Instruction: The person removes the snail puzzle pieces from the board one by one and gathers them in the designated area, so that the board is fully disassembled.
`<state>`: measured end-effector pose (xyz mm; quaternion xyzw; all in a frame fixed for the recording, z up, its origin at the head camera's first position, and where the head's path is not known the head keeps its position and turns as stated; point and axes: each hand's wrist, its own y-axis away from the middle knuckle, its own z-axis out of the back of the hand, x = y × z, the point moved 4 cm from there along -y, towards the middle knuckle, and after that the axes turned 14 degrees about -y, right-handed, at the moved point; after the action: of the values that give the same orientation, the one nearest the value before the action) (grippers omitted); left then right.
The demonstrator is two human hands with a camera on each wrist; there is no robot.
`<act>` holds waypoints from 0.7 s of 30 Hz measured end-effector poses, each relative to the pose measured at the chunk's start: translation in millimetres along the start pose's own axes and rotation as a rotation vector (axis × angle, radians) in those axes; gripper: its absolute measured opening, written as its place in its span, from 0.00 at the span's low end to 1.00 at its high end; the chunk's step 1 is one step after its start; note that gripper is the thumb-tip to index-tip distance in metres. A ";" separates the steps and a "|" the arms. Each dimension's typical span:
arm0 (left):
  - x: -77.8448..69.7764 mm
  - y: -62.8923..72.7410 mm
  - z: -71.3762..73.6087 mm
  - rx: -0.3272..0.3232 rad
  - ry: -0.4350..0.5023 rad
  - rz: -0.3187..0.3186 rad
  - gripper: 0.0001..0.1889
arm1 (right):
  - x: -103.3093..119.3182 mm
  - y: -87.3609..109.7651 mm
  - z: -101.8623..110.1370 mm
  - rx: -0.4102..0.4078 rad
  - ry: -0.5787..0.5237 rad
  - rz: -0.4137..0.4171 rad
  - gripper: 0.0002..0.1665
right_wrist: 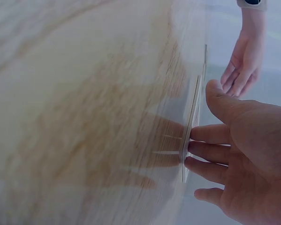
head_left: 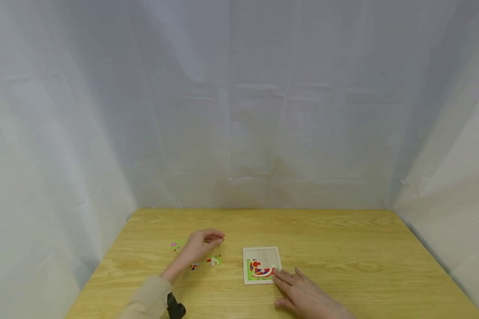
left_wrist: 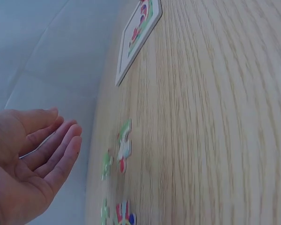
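A square jigsaw tray [head_left: 262,253] with a pale frame lies on the table, partly filled with red, green, white and blue pieces. My right hand [head_left: 301,292] touches its lower right edge with straight fingertips [right_wrist: 196,161]. To the left, my left hand [head_left: 201,244] is raised over several loose puzzle pieces. Its fingers are loosely bent and nothing shows between them in the left wrist view. A green and white puzzle piece [head_left: 214,260] lies just below that hand, and a green one with a pink spot [head_left: 174,245] to its left. The forearm partly covers a red and blue piece [head_left: 194,266].
The wooden table [head_left: 343,248] carries the tray and the loose pieces. Pale hanging sheeting [head_left: 259,110] encloses its back and both sides. On the left sleeve sits a black wrist device [head_left: 175,306].
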<state>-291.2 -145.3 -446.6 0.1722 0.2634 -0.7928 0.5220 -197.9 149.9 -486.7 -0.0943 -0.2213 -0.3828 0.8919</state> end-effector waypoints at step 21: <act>-37.0 -14.4 -57.0 0.177 0.087 -0.063 0.10 | 2.5 3.3 0.2 -0.036 0.044 0.029 0.41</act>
<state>-289.9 -79.4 -468.6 0.2437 0.2201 -0.8207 0.4675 -194.0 150.7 -485.3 -0.1053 -0.1932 -0.3758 0.9002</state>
